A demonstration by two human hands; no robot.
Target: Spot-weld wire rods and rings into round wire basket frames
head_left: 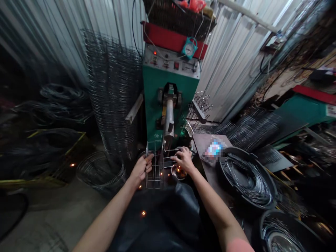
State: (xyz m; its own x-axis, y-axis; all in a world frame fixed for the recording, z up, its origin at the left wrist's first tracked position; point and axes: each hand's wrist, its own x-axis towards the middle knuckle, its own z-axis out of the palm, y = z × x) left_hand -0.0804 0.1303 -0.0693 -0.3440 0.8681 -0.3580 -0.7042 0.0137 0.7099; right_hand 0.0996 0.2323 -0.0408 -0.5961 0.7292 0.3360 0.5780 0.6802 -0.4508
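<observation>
My left hand (143, 167) is closed around the side of a small wire rack (154, 168), whose thin metal rods cross under the machine's arm. On the other side, my right hand (184, 159) has its fingers pinched at the ends of the rack's cross wires (169, 161). Right above the work hangs the metal electrode arm (168, 126) of a green spot welder (154, 87). Orange sparks (143, 213) fly below and over the dark apron (157, 227). Close beneath my right hand sits a small round bowl (179, 172), partly hidden.
Tall stacked wire frames (112, 94) and a wire basket (101, 171) stand at left. At right, a black tub (225, 182) of coiled wire rests near a blurred lit screen (214, 148) on a board. Another tub (262, 231) sits nearer. A dial timer (189, 48) hangs on the welder.
</observation>
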